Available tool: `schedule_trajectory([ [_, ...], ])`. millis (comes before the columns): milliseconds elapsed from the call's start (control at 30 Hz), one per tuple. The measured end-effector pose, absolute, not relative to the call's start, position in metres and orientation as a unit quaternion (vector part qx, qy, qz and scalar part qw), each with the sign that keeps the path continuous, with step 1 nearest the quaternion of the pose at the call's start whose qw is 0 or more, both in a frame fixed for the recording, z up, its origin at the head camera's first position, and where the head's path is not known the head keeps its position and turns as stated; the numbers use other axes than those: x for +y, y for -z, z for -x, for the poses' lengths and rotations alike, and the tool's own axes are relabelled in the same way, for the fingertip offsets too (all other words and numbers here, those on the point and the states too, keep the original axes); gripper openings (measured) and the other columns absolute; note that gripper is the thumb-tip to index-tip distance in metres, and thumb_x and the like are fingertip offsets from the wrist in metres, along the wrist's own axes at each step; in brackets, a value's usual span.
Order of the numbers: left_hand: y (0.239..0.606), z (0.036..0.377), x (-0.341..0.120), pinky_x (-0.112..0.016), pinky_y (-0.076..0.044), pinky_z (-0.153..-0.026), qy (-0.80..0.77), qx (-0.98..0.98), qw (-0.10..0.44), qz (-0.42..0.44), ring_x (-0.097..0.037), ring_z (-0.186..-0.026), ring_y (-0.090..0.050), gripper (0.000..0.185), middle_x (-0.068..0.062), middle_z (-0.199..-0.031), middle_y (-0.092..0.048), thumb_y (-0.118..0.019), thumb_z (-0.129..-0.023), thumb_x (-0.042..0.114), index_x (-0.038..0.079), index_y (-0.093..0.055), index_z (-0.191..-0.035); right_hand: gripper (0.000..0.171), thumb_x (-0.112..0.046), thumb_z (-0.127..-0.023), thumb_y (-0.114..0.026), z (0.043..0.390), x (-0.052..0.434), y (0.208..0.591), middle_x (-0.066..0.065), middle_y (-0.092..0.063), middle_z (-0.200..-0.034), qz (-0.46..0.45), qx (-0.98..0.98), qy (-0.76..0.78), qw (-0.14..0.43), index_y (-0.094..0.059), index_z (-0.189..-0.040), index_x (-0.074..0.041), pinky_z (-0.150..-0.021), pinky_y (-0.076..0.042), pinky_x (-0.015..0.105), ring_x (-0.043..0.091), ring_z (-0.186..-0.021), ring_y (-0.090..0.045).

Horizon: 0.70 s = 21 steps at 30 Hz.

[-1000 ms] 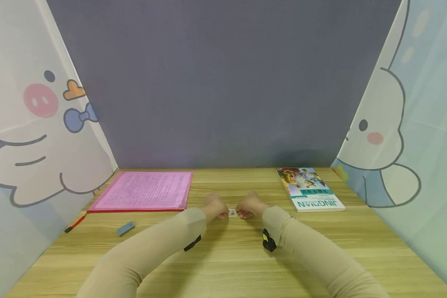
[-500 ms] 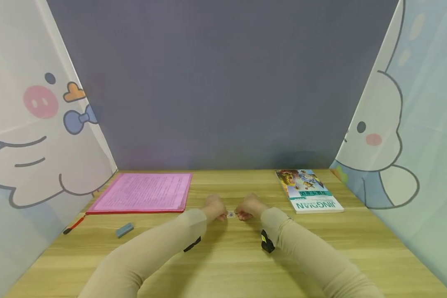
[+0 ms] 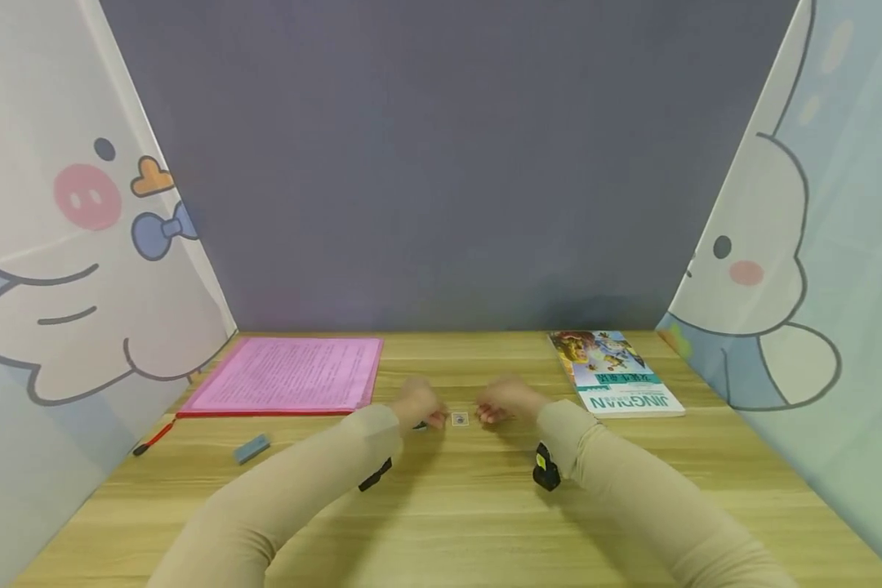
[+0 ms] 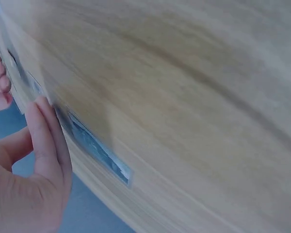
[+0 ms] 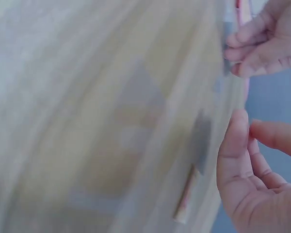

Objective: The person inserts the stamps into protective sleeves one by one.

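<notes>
A small white-bordered square (image 3: 460, 419), like a stamp with a dark picture in its middle, lies flat on the table between my hands. My left hand (image 3: 420, 403) is just left of it, its fingers extended (image 4: 44, 138) and nothing visible between them. A dark glossy flat rectangle (image 4: 101, 150) lies on the table beside the left hand, mostly hidden under that hand in the head view. To the right of the square, my right hand (image 3: 510, 398) hovers with fingers loosely bent; thumb and fingertip come close (image 5: 242, 126) with nothing visible held.
A pink printed sheet on a red-edged folder (image 3: 287, 376) lies at the back left. Before it are a grey-blue block (image 3: 252, 448) and a red cord (image 3: 158, 437). A book (image 3: 617, 373) lies back right. A thin brown stick-like thing (image 5: 185, 196) lies near the right hand.
Earlier both hands had their fingertips at the square's two sides. Now they have drawn apart from it, the right hand moving right and the left slightly left. The square stays on the table.
</notes>
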<state>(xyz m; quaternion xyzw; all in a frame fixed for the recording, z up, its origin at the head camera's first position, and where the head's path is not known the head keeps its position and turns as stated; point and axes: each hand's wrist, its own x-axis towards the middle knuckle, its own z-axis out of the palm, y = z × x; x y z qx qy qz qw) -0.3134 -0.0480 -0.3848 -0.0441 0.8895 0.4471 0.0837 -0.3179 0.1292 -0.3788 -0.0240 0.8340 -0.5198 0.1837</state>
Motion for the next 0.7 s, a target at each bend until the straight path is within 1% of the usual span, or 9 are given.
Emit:
schedule_trajectory([
  [100, 0.38, 0.312, -0.049, -0.028, -0.062, -0.068, -0.435, 0.896, 0.082, 0.036, -0.019, -0.057, -0.07, 0.011, -0.01, -0.064, -0.07, -0.076, -0.081, 0.004, -0.004, -0.069, -0.083, 0.02, -0.004, -0.092, -0.059, 0.32, 0.135, 0.369, 0.015, -0.069, -0.08, 0.035, 0.847, 0.507, 0.155, -0.065, -0.103, 0.012, -0.063, -0.059, 0.027, 0.012, -0.061, -0.062],
  [167, 0.376, 0.307, -0.046, -0.029, -0.062, -0.072, -0.441, 0.893, 0.086, 0.027, -0.021, -0.062, -0.072, 0.011, -0.01, -0.066, -0.071, -0.075, -0.082, 0.007, -0.003, -0.07, -0.082, 0.021, -0.005, -0.091, -0.061, 0.322, 0.138, 0.365, 0.018, -0.071, -0.088, 0.037, 0.861, 0.489, 0.133, -0.066, -0.105, 0.011, -0.07, -0.061, 0.032, 0.02, -0.068, -0.066],
  [233, 0.371, 0.3, -0.041, -0.031, -0.061, -0.076, -0.459, 0.883, 0.096, 0.018, -0.022, -0.068, -0.073, 0.015, -0.01, -0.071, -0.071, -0.075, -0.081, 0.008, -0.004, -0.069, -0.089, 0.024, -0.006, -0.09, -0.065, 0.323, 0.143, 0.361, 0.019, -0.071, -0.097, 0.038, 0.869, 0.478, 0.119, -0.066, -0.108, 0.009, -0.076, -0.061, 0.036, 0.026, -0.08, -0.069],
  [300, 0.366, 0.293, -0.035, -0.033, -0.061, -0.078, -0.481, 0.871, 0.101, 0.012, -0.024, -0.073, -0.073, 0.027, -0.012, -0.076, -0.071, -0.076, -0.081, 0.006, -0.01, -0.065, -0.1, 0.026, -0.009, -0.089, -0.068, 0.323, 0.148, 0.358, 0.018, -0.07, -0.104, 0.04, 0.877, 0.466, 0.114, -0.067, -0.109, 0.007, -0.081, -0.06, 0.039, 0.031, -0.091, -0.067],
  [367, 0.363, 0.288, -0.028, -0.032, -0.061, -0.077, -0.487, 0.867, 0.104, 0.003, -0.025, -0.076, -0.073, 0.034, -0.012, -0.08, -0.069, -0.077, -0.08, 0.005, -0.012, -0.063, -0.105, 0.027, -0.013, -0.089, -0.069, 0.324, 0.154, 0.354, 0.015, -0.069, -0.106, 0.04, 0.882, 0.455, 0.112, -0.068, -0.109, 0.005, -0.084, -0.059, 0.041, 0.032, -0.095, -0.066],
  [433, 0.361, 0.283, -0.021, -0.031, -0.062, -0.075, -0.494, 0.864, 0.101, -0.004, -0.026, -0.077, -0.072, 0.033, -0.013, -0.08, -0.07, -0.079, -0.078, 0.004, -0.013, -0.064, -0.102, 0.026, -0.014, -0.089, -0.07, 0.325, 0.16, 0.352, 0.014, -0.069, -0.105, 0.041, 0.886, 0.447, 0.114, -0.069, -0.108, 0.004, -0.082, -0.059, 0.04, 0.03, -0.093, -0.065],
  [500, 0.361, 0.277, -0.016, -0.03, -0.062, -0.072, -0.498, 0.861, 0.102, -0.013, -0.027, -0.077, -0.072, 0.022, -0.013, -0.08, -0.07, -0.079, -0.077, 0.002, -0.01, -0.068, -0.092, 0.024, -0.015, -0.089, -0.07, 0.326, 0.165, 0.351, 0.013, -0.068, -0.102, 0.038, 0.889, 0.441, 0.117, -0.069, -0.104, 0.003, -0.08, -0.059, 0.039, 0.026, -0.086, -0.064],
  [567, 0.363, 0.271, -0.011, -0.031, -0.062, -0.071, -0.512, 0.852, 0.106, -0.022, -0.029, -0.076, -0.072, 0.015, -0.014, -0.08, -0.071, -0.079, -0.076, -0.001, -0.009, -0.07, -0.086, 0.021, -0.014, -0.089, -0.069, 0.326, 0.169, 0.353, 0.012, -0.067, -0.1, 0.041, 0.893, 0.432, 0.122, -0.068, -0.101, 0.003, -0.075, -0.059, 0.037, 0.021, -0.078, -0.061],
  [700, 0.367, 0.258, -0.002, -0.031, -0.062, -0.069, -0.529, 0.84, 0.118, -0.029, -0.028, -0.074, -0.071, 0.01, -0.014, -0.08, -0.07, -0.077, -0.077, -0.003, -0.008, -0.07, -0.082, 0.021, -0.011, -0.089, -0.07, 0.327, 0.178, 0.36, 0.01, -0.066, -0.095, 0.048, 0.89, 0.43, 0.142, -0.065, -0.102, 0.004, -0.072, -0.06, 0.034, 0.014, -0.067, -0.056],
])
